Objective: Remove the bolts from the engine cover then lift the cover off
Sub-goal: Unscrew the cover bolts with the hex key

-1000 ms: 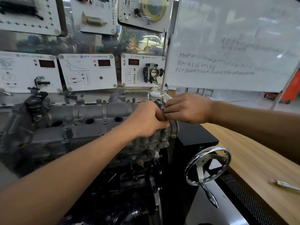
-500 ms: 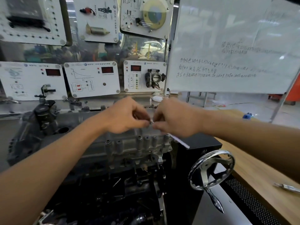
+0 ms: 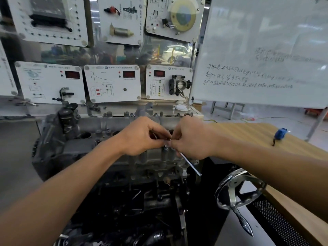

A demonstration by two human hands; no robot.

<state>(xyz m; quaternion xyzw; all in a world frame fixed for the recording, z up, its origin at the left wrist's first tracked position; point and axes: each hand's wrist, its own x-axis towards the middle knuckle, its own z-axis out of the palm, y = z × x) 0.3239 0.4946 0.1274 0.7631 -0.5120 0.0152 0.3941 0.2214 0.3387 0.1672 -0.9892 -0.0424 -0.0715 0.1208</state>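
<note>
Work at the near edge of the engine cover (image 3: 110,125), on top of the grey engine (image 3: 156,167). Pinch the top of the thin key (image 3: 190,165) with the curled fingers (image 3: 160,134) of the left hand (image 3: 142,137), as now, just above the bolt (image 3: 166,148). Grip the long end tight in the right hand (image 3: 190,139). Push the short end deep into the bolt. Turn slowly. Hold on to the loose bolt.

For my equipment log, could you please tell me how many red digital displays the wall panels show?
3, all in the lower row: the left display, the middle display, the right display. The cropped far-left panel may hide another.
</note>
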